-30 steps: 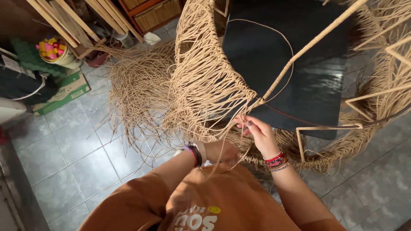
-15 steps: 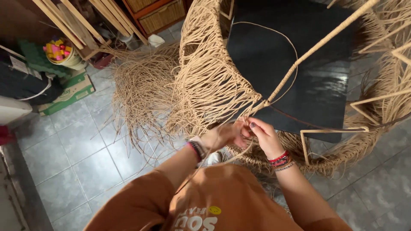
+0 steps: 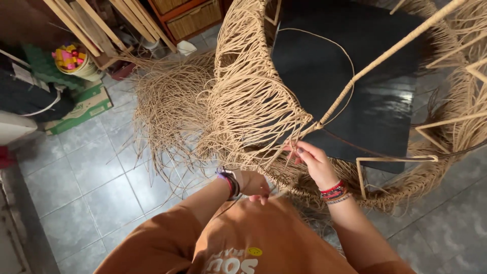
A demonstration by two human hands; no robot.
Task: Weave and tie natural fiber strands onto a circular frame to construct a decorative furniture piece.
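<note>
Pinching a tan rattan strand (image 3: 284,152) at the woven frame's (image 3: 253,101) 6 o'clock edge, the right hand (image 3: 312,162) stays there. The left hand (image 3: 253,185), earlier beside it, now has dropped toward 7 o'clock, fingers closed on the same strand.

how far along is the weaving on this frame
Done: the rim and one rod look wrapped in cord. In hand: the right hand pinches strands at the joint while the left hand pulls cord near the body. Left: bare rods and loose strands hanging over the floor.
</note>
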